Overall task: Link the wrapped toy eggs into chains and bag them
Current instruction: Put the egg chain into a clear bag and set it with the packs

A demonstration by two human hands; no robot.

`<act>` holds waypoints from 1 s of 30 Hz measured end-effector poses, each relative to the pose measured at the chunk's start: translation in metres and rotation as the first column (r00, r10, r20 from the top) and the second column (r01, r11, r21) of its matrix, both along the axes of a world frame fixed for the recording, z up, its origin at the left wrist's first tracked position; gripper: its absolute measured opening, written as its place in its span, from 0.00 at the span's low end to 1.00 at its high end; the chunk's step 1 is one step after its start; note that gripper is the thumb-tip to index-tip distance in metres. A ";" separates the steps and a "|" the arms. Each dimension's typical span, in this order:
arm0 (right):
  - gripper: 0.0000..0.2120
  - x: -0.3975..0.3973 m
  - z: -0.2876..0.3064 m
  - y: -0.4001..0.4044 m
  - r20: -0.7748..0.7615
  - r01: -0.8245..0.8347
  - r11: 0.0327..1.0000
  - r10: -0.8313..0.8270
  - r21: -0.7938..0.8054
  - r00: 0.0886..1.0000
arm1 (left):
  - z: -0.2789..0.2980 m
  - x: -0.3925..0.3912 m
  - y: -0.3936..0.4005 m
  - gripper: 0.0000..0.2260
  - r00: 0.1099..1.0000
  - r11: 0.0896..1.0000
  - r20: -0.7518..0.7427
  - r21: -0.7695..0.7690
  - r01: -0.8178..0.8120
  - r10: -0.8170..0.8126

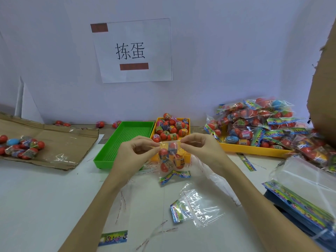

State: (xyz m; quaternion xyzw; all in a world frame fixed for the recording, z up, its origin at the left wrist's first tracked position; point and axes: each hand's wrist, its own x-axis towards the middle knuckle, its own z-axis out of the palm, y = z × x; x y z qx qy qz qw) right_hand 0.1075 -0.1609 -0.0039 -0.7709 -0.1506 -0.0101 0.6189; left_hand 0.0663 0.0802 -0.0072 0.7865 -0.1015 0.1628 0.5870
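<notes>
I have a single view, from a wide-angle camera worn on the person's head. It looks forward and down across the white tabletop, close enough that both bare forearms run in from the bottom edge. It faces a pale wall straight ahead, where a white paper sign with black characters hangs above centre. The wide lens bends the edges, so the brown cardboard panel at far right leans inward. No second view shares this scene.
</notes>
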 end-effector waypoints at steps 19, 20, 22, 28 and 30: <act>0.12 -0.016 0.013 0.024 0.060 -0.162 0.986 0.165 -0.048 0.985 | 0.000 -0.004 -0.016 0.14 0.979 0.985 -0.113 -0.036 0.166 -0.169; 0.12 -0.017 0.014 0.026 0.078 -0.153 0.987 0.156 -0.050 0.985 | 0.000 -0.004 -0.018 0.12 0.977 0.985 -0.125 -0.041 0.169 -0.173; 0.11 -0.017 0.015 0.027 0.106 -0.098 0.994 0.102 -0.039 0.989 | -0.002 -0.003 -0.019 0.06 0.982 0.987 -0.118 -0.079 0.139 -0.148; 0.08 -0.010 0.018 0.011 0.078 -0.053 0.990 0.064 -0.130 0.995 | -0.002 0.002 -0.017 0.06 0.991 0.938 -0.134 -0.344 -0.032 -0.016; 0.07 -0.009 0.017 0.010 0.081 -0.015 0.994 0.024 -0.107 0.996 | -0.002 0.002 -0.016 0.02 0.990 0.925 -0.144 -0.375 -0.066 0.013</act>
